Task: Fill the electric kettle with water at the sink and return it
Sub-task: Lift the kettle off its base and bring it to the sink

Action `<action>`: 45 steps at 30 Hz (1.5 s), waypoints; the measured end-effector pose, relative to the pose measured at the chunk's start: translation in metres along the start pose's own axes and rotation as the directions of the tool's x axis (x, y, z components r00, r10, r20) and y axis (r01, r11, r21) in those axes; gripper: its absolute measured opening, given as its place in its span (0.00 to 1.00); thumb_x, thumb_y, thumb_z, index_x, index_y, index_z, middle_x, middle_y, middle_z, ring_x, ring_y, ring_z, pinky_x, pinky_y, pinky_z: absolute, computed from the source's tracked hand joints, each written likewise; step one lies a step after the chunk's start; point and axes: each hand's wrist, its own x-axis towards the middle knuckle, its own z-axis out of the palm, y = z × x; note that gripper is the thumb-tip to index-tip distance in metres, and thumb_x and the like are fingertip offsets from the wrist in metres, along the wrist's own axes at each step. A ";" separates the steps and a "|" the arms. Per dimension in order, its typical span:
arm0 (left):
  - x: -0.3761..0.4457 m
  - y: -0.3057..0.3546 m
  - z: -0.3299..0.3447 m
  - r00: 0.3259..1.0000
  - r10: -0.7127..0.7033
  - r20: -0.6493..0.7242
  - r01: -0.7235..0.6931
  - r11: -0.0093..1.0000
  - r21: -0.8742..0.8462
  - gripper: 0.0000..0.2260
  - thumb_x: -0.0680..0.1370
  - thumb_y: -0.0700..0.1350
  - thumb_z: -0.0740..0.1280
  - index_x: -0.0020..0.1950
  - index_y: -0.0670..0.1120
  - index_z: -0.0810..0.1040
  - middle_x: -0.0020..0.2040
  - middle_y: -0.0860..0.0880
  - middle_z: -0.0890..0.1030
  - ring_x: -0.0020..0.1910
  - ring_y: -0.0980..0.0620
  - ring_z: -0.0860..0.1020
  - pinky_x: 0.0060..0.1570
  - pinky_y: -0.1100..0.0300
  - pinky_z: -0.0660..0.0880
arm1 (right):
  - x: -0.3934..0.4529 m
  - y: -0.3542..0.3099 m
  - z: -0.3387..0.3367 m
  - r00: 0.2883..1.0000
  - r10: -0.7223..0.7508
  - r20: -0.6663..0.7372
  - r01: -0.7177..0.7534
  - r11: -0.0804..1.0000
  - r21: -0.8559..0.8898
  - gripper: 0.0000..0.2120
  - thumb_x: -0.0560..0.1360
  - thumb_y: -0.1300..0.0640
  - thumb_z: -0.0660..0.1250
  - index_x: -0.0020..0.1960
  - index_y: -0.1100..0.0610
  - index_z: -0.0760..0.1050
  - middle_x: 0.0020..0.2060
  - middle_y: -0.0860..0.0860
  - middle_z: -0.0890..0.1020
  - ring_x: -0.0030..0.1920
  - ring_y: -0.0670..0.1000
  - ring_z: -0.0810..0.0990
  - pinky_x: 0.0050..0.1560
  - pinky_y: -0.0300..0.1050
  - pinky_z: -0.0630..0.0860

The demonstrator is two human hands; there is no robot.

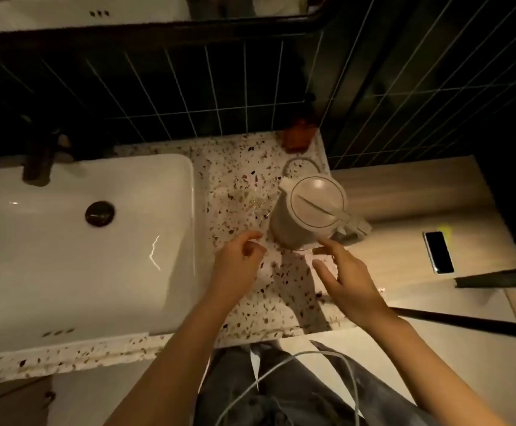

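At far left we see the white rectangular ceramic sink (75, 241). Our left hand (238, 259) hovers loosely curled, holding nothing. The cream plastic electric kettle (309, 210) stands lid-closed on the speckled terrazzo counter (238, 179). Our right hand (347, 276) spreads open, fingertips just beside the kettle's base.

Lidded kettle (309, 210) stands on the speckled counter (238, 179) right of the sink (66, 241), both hands empty nearby.
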 end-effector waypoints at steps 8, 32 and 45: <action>0.058 0.014 -0.016 0.966 -0.033 0.256 0.033 0.999 0.004 0.14 0.79 0.44 0.64 0.65 0.49 0.76 0.59 0.51 0.80 0.57 0.51 0.79 0.59 0.53 0.77 | -0.003 0.012 0.003 0.906 0.320 -0.277 -0.267 0.940 0.212 0.17 0.78 0.51 0.64 0.66 0.53 0.70 0.52 0.49 0.81 0.54 0.50 0.79 0.55 0.52 0.78; 0.106 0.046 0.056 0.929 -0.123 0.349 0.223 0.939 -0.262 0.17 0.78 0.58 0.64 0.67 0.57 0.71 0.60 0.59 0.76 0.61 0.56 0.74 0.61 0.56 0.71 | 0.068 0.058 -0.021 0.853 0.487 -0.188 -0.266 0.715 0.647 0.19 0.81 0.45 0.54 0.50 0.51 0.83 0.46 0.49 0.86 0.52 0.49 0.83 0.57 0.43 0.75; 0.115 0.040 0.068 0.946 -0.173 0.274 0.272 0.883 -0.382 0.24 0.73 0.58 0.71 0.68 0.53 0.76 0.61 0.53 0.82 0.59 0.51 0.80 0.62 0.48 0.76 | 0.081 0.074 -0.009 0.853 0.470 -0.226 -0.168 0.658 0.734 0.24 0.74 0.52 0.58 0.35 0.75 0.71 0.32 0.63 0.75 0.34 0.55 0.73 0.40 0.47 0.70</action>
